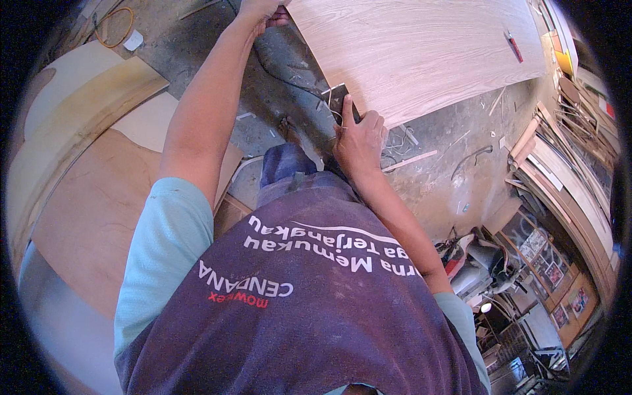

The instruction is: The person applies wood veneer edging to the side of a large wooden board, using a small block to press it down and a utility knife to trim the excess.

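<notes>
A wood-grain panel (421,52) lies in front of me, its near left edge running between my hands. My right hand (361,141) is at its near corner, the index finger stretched along a small dark flat block (340,105) and the other fingers curled in. The block sits against the panel's edge, with a thin pale strip beside it. Farther along that edge is my left hand (263,14), fingers curled; what they hold is hidden and partly cut off by the picture's top. A red-handled slim tool (514,49) rests on the panel.
Wood offcuts and slivers (411,160) litter the concrete floor. Curved boards (99,99) and a large brown sheet (99,210) lie to my left. Long boards (559,171) are stacked at right, a motorcycle (477,260) nearer. A dark cable (280,76) trails beneath my arms.
</notes>
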`<state>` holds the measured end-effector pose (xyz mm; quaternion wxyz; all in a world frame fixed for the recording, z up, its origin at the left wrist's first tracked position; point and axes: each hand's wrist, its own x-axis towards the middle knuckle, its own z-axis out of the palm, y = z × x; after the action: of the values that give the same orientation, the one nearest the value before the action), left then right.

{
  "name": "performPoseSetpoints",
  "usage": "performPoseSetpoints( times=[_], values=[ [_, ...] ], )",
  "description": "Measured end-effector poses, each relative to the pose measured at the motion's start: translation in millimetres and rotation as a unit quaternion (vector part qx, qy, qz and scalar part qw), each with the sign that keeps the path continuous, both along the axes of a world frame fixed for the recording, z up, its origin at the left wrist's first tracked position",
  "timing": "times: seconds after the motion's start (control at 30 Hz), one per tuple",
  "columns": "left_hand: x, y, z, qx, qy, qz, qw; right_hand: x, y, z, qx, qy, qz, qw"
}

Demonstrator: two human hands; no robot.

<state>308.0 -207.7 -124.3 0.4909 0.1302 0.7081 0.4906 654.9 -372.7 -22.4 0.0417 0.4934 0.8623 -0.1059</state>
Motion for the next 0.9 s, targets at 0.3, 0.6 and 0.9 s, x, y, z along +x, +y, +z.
performPoseSetpoints(
  times=[0.3, 0.6, 0.9],
  values=[
    [2, -2, 6, -0.004, -0.007, -0.006, 1.000, -25, 25, -9, 0.042, 0.034, 0.025, 0.998],
    [4, -3, 12, -0.044, -0.005, -0.027, 0.999, -65, 61, -14, 0.016, -0.004, 0.012, 1.000],
    [22, -74, 25, -0.003, -0.102, 0.193, 0.976, -111, 102, -5, 0.012, 0.002, 0.023, 1.000]
  ],
)
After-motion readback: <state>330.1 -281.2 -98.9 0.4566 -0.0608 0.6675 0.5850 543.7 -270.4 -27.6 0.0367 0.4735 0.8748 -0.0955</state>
